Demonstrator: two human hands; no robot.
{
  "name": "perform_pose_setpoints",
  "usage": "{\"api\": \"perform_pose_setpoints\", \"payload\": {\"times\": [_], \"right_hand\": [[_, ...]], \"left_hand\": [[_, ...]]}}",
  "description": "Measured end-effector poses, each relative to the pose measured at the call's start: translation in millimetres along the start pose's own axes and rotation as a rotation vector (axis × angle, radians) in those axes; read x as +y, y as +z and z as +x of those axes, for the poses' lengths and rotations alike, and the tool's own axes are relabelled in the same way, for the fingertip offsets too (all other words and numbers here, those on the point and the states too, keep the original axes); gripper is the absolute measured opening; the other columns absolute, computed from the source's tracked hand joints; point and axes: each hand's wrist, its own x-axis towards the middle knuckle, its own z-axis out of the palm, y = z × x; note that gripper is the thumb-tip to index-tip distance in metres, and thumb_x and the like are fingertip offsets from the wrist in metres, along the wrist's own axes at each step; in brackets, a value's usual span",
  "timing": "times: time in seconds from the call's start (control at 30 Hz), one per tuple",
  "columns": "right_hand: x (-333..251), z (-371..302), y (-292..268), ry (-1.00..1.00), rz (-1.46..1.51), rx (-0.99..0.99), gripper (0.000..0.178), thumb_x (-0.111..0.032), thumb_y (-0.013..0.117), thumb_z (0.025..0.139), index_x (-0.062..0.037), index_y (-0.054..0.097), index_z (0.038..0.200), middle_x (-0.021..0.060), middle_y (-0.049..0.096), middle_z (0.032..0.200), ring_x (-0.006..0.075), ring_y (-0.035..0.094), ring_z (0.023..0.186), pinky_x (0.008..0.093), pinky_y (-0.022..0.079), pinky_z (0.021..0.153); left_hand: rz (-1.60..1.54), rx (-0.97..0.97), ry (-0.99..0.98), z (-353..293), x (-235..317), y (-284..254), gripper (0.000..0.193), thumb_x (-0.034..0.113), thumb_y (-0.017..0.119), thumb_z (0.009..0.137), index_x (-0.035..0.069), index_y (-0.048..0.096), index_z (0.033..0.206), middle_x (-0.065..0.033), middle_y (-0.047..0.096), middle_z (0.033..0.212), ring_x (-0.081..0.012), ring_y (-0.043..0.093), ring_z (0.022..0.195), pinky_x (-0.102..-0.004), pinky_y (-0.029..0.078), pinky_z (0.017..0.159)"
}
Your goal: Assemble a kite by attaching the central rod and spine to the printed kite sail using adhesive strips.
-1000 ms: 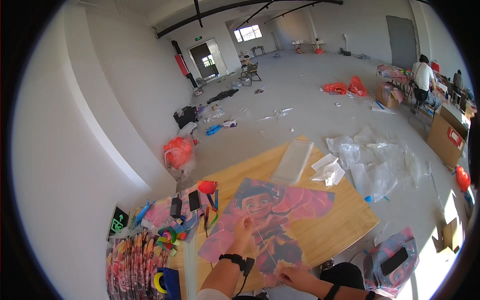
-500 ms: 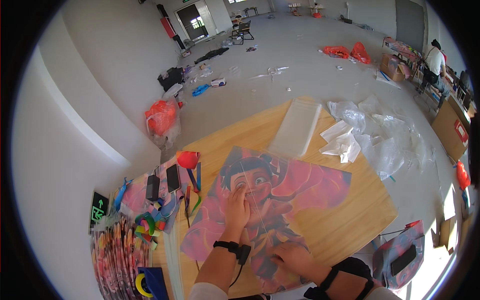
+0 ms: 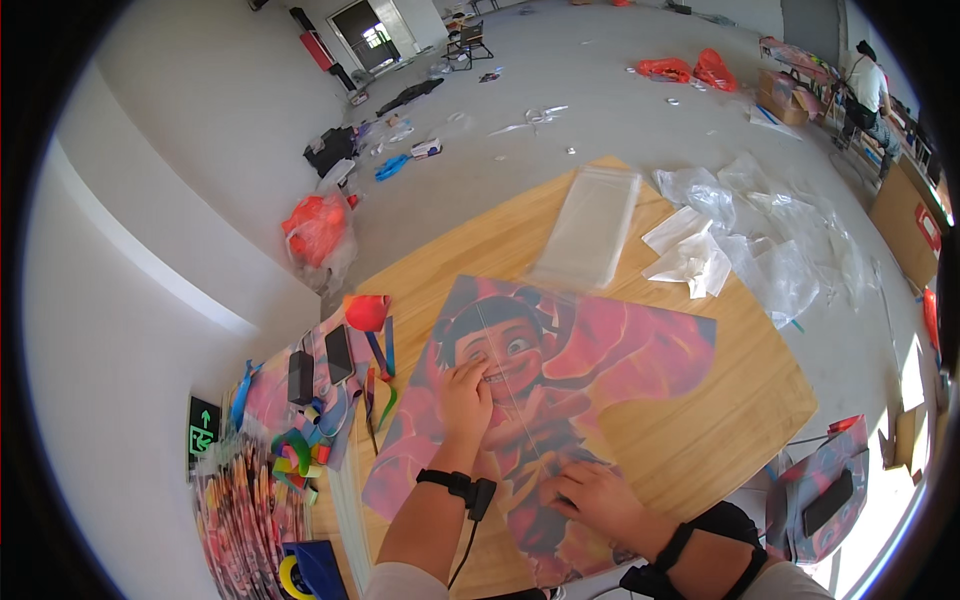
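A thin printed kite with a pink and red cartoon figure lies on the wooden table in front of me. A pale, thin line runs down its middle. My left hand rests on the figure's face, left of that line, with its fingers stretched out flat and nothing held. Lower down, my right hand lies on the kite near the line's lower end. Its fingers are bent and point left, with a gap between thumb and fingers, and I see nothing in them. A black strap is round each forearm.
Clear plastic sleeves and a white crumpled sheet lie at the table's far side. To the left are two dark phone-like devices, coloured ribbons, folded printed pieces and yellow tape. A person is far right.
The view has shifted slightly. My left hand has slid a little down the kite, its fingers more spread. My right hand has opened out somewhat, near the same spot.
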Motion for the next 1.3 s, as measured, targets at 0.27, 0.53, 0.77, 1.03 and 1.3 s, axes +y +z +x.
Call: {"api": "perform_pose_setpoints", "payload": {"times": [0.27,0.53,0.77,1.03,1.3], "right_hand": [[-2,2,1,0.025,-0.021,0.016,0.015,-0.019,0.072,0.081,-0.0159,0.064,0.092,0.0010,0.058,0.090,0.0216,0.062,0.089,0.0349,0.051,0.079],[3,0,5,0.038,0.034,0.038,0.014,-0.017,0.073,0.080,-0.0156,0.063,0.090,0.0018,0.058,0.091,0.0234,0.063,0.087,0.0356,0.052,0.078],[4,-3,5,0.047,0.014,0.037,0.015,-0.015,0.072,0.079,-0.0131,0.062,0.089,0.0032,0.057,0.091,0.0246,0.063,0.087,0.0363,0.053,0.078],[7,-2,3,0.030,0.035,0.034,0.014,-0.015,0.072,0.080,-0.0118,0.062,0.091,0.0045,0.058,0.093,0.0254,0.063,0.087,0.0372,0.053,0.079],[7,2,1,0.036,-0.010,-0.029,0.013,-0.014,0.070,0.081,-0.0106,0.063,0.091,0.0050,0.060,0.095,0.0265,0.065,0.085,0.0376,0.055,0.073]], "left_hand": [[0.155,0.051,0.083,9,23,-3,0.041,0.011,0.057,0.087,0.012,0.063,0.128,-0.0074,0.056,0.138,-0.0301,0.052,0.123,-0.0457,0.039,0.103],[0.233,0.007,0.044,10,21,0,0.048,0.017,0.056,0.087,0.012,0.058,0.135,-0.0067,0.053,0.143,-0.0285,0.047,0.130,-0.0472,0.034,0.109],[0.193,0.026,-0.014,9,20,2,0.055,0.018,0.054,0.087,0.008,0.050,0.141,-0.0062,0.051,0.145,-0.0292,0.046,0.131,-0.0460,0.032,0.110],[0.235,-0.020,0.001,11,25,0,0.054,0.019,0.055,0.087,0.010,0.051,0.140,-0.0055,0.050,0.146,-0.0281,0.045,0.132,-0.0463,0.032,0.110],[0.231,0.020,-0.018,9,22,0,0.054,0.018,0.056,0.086,0.009,0.052,0.139,-0.0060,0.051,0.145,-0.0282,0.046,0.131,-0.0459,0.032,0.110]]}}
